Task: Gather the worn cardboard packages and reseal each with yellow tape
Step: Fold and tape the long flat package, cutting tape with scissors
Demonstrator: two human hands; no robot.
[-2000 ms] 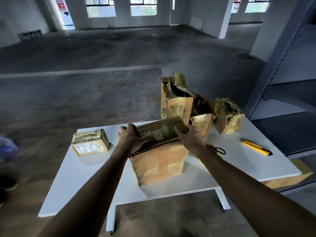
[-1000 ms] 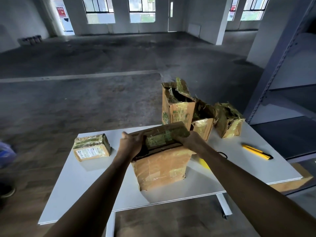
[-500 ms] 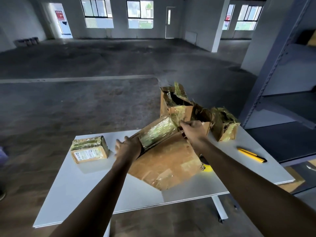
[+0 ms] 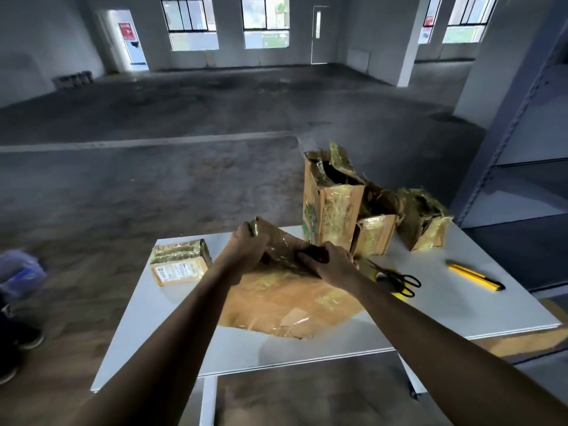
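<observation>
Cardboard package (image 4: 285,302) sits tilted mid-way across the white table (image 4: 461,312); left hand (image 4: 246,250) curls round its far corner and right hand (image 4: 332,265) hooks fingers over the same taped top edge, so both have a proper grip on it; small taped package (image 4: 178,262) lies flat at 9 o'clock from it; three torn boxes (image 4: 376,235) stand at 1 o'clock; scissors (image 4: 399,279) at 3 o'clock, just beside the right wrist; yellow utility knife (image 4: 475,276) further out, well apart.

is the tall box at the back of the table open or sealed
Open. The tall cardboard box stands upright, its top flaps ragged and raised, and its dark inside shows between them.
</observation>
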